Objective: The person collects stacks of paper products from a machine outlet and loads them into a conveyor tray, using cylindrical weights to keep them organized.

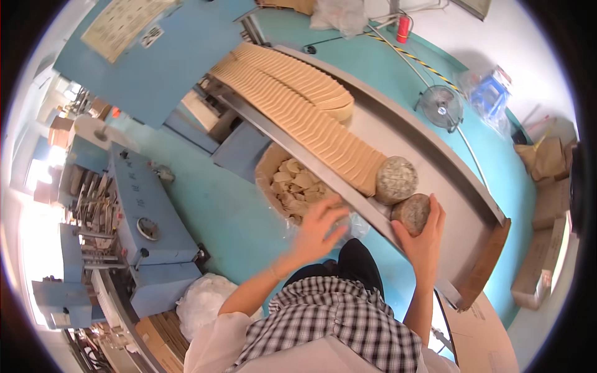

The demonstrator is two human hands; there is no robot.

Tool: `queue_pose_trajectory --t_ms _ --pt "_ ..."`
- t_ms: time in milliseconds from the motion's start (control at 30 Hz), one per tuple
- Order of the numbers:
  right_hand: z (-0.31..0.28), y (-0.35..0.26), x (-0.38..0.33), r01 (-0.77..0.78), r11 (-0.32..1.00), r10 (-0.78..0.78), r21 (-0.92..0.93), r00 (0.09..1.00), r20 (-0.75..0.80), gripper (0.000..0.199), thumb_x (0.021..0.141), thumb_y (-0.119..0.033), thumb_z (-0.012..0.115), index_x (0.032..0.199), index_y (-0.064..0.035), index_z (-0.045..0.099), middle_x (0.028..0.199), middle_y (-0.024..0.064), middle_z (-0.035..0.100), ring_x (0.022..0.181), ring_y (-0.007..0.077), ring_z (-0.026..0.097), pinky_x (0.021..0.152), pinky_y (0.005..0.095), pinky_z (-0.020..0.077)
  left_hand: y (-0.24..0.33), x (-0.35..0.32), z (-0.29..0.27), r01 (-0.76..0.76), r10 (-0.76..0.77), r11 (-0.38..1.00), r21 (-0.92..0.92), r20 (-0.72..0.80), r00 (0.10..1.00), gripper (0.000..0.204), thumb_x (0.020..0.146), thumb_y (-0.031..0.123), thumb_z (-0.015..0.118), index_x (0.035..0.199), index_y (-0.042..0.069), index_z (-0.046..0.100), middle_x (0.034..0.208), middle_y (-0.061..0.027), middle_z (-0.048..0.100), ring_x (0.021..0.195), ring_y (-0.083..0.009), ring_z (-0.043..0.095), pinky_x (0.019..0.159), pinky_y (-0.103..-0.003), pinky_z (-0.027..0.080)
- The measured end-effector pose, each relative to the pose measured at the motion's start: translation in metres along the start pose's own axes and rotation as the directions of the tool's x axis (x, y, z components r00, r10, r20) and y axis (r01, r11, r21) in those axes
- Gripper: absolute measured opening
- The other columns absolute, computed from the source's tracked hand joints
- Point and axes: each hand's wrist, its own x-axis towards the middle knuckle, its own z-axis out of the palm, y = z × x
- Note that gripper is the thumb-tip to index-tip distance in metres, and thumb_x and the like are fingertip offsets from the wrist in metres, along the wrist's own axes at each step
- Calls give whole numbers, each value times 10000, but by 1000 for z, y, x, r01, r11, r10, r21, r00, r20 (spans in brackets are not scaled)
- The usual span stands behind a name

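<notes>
A long metal trough carries two rows of tan flat cardboard pieces standing on edge. At the near end of the front row sit two round speckled stones. My right hand is wrapped around the nearer stone. My left hand hovers with fingers spread by the trough's left rim, above a bag of loose tan scraps; it is blurred and holds nothing that I can see.
A blue machine with a round gauge stands at left. A fan sits on the teal floor beyond the trough. Cardboard boxes line the right wall, and a white plastic bag lies at lower left.
</notes>
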Motion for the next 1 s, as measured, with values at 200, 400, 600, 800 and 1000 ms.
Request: queue_pose_trajectory --t_ms 200,400,600,800,1000 --pt "-41 24 24 34 996 -17 -80 978 208 872 648 -201 847 1419 -71 460 1226 194 549 1132 393 569 953 460 490 -13 124 -3 8 47 956 292 -181 982 245 939 254 659 1136 113 695 1548 -179 370 1418 -432 314 1068 -607 292" --pt "-55 71 83 -170 976 191 -134 967 167 945 654 -252 867 1473 -135 410 1175 209 582 1069 422 606 887 481 516 -66 207 1 191 -160 746 638 -106 981 333 1008 358 521 1070 96 716 1569 -202 349 1460 -475 230 1084 -715 149" --pt "-19 56 139 -226 956 275 -190 914 299 1030 677 -494 872 1489 -109 369 1227 288 589 1070 479 626 906 502 522 -97 241 -5 279 -315 759 588 -43 948 329 1017 354 489 1141 152 716 1577 -215 343 1464 -477 226 1055 -769 127" --pt "51 29 169 -462 703 132 541 832 539 963 796 -478 817 1531 -73 344 1368 259 551 1192 369 611 959 454 512 -79 231 -1 172 -162 805 567 -68 984 306 968 294 581 1238 174 659 1542 -216 386 1448 -451 284 1103 -689 154" --pt "18 16 139 -66 922 -216 381 731 648 977 750 -434 862 1526 -96 374 1561 187 359 1368 356 445 1109 476 395 0 153 14 16 2 975 223 -81 997 469 848 182 679 1299 119 564 1533 -179 399 1469 -388 296 1153 -605 101"
